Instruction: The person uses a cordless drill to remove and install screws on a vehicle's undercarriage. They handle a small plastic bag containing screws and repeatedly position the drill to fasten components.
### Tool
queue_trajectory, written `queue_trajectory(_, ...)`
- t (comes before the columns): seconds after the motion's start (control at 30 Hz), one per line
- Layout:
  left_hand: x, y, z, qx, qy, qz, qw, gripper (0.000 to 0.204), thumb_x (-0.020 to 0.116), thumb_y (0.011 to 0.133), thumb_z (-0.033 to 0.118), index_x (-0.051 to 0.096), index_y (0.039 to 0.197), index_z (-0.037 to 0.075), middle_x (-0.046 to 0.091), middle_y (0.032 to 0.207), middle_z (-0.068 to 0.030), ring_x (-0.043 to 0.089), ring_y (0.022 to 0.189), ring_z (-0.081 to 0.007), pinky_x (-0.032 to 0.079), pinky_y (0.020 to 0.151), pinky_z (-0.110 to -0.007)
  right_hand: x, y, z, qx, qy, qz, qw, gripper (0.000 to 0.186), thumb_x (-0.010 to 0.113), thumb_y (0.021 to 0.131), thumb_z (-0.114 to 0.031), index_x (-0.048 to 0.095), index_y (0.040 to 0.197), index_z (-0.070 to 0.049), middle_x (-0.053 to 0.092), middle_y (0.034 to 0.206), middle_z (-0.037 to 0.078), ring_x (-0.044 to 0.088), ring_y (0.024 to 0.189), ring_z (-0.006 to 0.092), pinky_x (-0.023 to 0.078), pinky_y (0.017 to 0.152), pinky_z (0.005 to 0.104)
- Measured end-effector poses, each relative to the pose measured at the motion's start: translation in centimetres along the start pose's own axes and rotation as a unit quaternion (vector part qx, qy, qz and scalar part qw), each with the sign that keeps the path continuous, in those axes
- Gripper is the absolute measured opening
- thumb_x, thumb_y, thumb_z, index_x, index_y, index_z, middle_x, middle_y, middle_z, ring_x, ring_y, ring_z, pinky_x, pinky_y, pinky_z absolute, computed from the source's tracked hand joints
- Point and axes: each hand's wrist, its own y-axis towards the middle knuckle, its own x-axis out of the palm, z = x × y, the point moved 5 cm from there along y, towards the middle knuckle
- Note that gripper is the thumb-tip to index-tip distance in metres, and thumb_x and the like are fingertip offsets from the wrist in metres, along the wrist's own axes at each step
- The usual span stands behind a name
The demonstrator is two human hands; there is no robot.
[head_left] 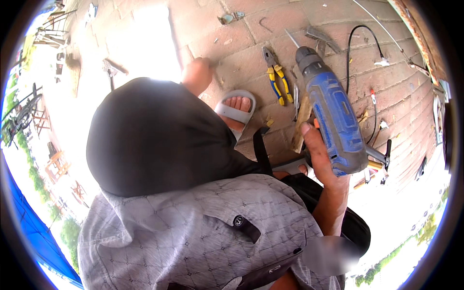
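Observation:
My right hand (320,153) is wrapped round the handle of a blue and black power drill (334,108). The drill carries a long thin bit (292,37) in its black chuck, pointing up and to the left, away from me. Beyond my dark-covered knee (154,137), my left hand (197,76) is low over the brick floor, fingers curled in and blurred. What it holds, if anything, is hidden. Between the hands lie combination pliers (276,77) with yellow and blue handles. A hammer (323,39) rests just past the drill's tip.
Brick paving (285,19) spreads ahead, glaring white at left. A sandalled foot (237,108) stands near the pliers. A strip of wood (302,121) lies beside the drill. A black cable (349,46) curves at right, and a metal piece (231,18) lies farther off.

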Motion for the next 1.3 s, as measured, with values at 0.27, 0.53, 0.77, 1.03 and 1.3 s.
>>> queue_trajectory(0.27, -5.9, 3.0, 2.8, -0.082, -0.336, -0.127, 0.93, 0.012, 0.067, 0.097, 0.01, 0.066, 0.103, -0.001, 0.071, 0.086, -0.0078, 0.07, 0.074, -0.013, 0.056, 0.066, -0.028, -2.1, 1.6, -1.2, 0.075, 0.208, -0.055, 0.974, 0.023, 0.08, 0.082, -0.004, 0.067, 0.099, 0.002, 0.068, 0.083, 0.006, 0.064, 0.071, 0.0141, 0.053, 0.065, 0.0288)
queue_trajectory(0.53, -26.4, 7.7, 19.0, 0.138, -0.456, -0.105, 0.873, 0.011, 0.067, 0.097, 0.004, 0.069, 0.107, 0.002, 0.069, 0.088, -0.0016, 0.062, 0.07, -0.0084, 0.051, 0.063, -0.023, -7.9, 2.4, -3.9, -0.031, 0.234, 0.091, 0.967, 0.025, 0.082, 0.083, -0.006, 0.07, 0.104, 0.0, 0.07, 0.088, 0.006, 0.067, 0.073, 0.0155, 0.055, 0.068, 0.0288)
queue_trajectory(0.77, -31.1, 6.2, 32.6, 0.167, -0.532, -0.24, 0.794, 0.025, 0.069, 0.095, 0.006, 0.07, 0.118, -0.002, 0.071, 0.091, -0.0014, 0.065, 0.079, -0.0072, 0.054, 0.07, -0.021, -12.7, 0.7, -2.5, 0.089, 0.341, 0.152, 0.923, 0.029, 0.086, 0.082, -0.006, 0.071, 0.106, -0.004, 0.069, 0.095, 0.004, 0.065, 0.087, 0.0179, 0.053, 0.077, 0.031)
queue_trajectory(1.03, -30.7, 7.1, 41.4, 0.182, -0.682, -0.265, 0.657, 0.022, 0.067, 0.101, 0.012, 0.069, 0.119, 0.0, 0.071, 0.096, -0.002, 0.066, 0.081, -0.0074, 0.057, 0.072, -0.02, -17.1, 0.1, -0.6, 0.06, 0.382, 0.231, 0.893, 0.05, 0.08, 0.079, -0.004, 0.062, 0.126, 0.0, 0.066, 0.111, 0.013, 0.063, 0.076, 0.0218, 0.053, 0.069, 0.0355)
queue_trajectory(1.3, -29.6, 7.2, 43.6, 0.212, -0.735, -0.221, 0.605, 0.017, 0.067, 0.103, 0.018, 0.067, 0.112, 0.003, 0.074, 0.109, -0.0058, 0.067, 0.082, -0.0066, 0.059, 0.071, -0.019, -17.1, 1.4, -1.2, 0.034, 0.491, 0.23, 0.84, 0.041, 0.076, 0.082, 0.003, 0.062, 0.121, 0.0, 0.067, 0.108, 0.015, 0.065, 0.083, 0.0223, 0.054, 0.076, 0.0358)
